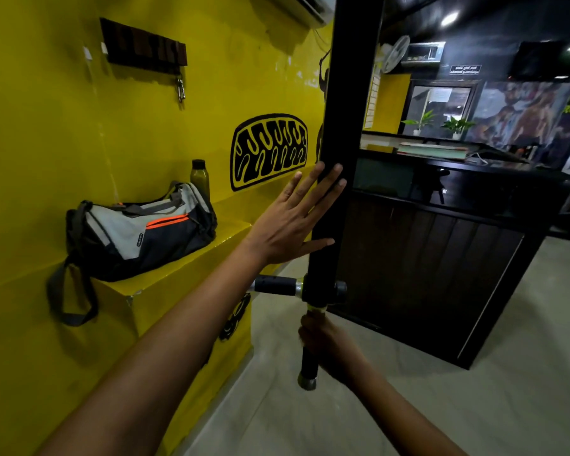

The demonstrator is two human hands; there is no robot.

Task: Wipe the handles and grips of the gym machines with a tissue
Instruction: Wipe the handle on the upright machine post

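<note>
A tall black machine post (349, 93) stands in the middle of the view. My left hand (297, 215) rests flat against it with the fingers straight and spread. Near the post's lower end a black rubber grip (275, 285) sticks out to the left. A second black grip (309, 360) with a metal end cap hangs down below the post. My right hand (329, 347) is curled round this lower grip and looks blurred. No tissue shows; the inside of the right hand is hidden.
A yellow ledge (178, 274) on the left carries a grey and black gym bag (139, 235) and a dark bottle (199, 179). A dark reception counter (441, 258) stands close behind the post. Pale floor (474, 390) lies to the right and below.
</note>
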